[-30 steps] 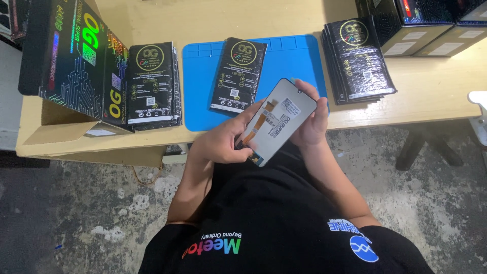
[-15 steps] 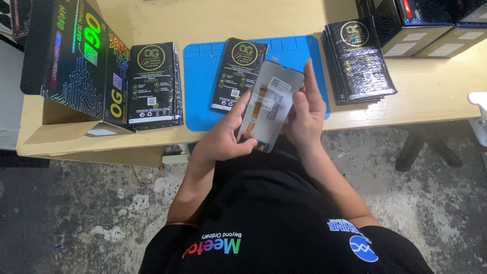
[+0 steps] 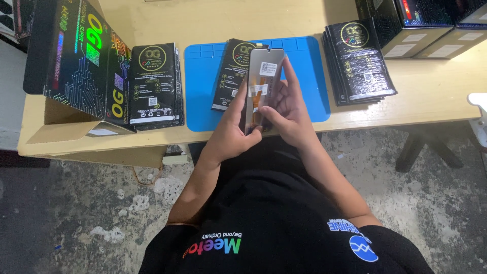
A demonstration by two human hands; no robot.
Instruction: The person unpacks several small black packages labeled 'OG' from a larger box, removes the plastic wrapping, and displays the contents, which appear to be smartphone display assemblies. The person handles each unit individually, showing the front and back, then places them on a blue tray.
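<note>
I hold a phone display panel [image 3: 263,76] upright in front of me, its grey back side with stickers and a flex cable facing me. My left hand [image 3: 231,129] grips its lower left edge, thumb along the side. My right hand [image 3: 286,109] supports the right edge, with the fingers stretched up the panel and the thumb on its lower back. Behind the panel a black glossy packet [image 3: 231,76] lies on a blue work mat [image 3: 205,86].
A wooden table [image 3: 431,91] carries a stack of black packets [image 3: 154,83] at left, another stack [image 3: 357,61] at right, an open cardboard box [image 3: 71,66] far left and dark boxes [image 3: 421,25] at the back right. Bare concrete floor lies below.
The panel has swung from a slanted, lower position to upright and has risen over the mat. Both hands moved up with it and shifted their grip along its edges.
</note>
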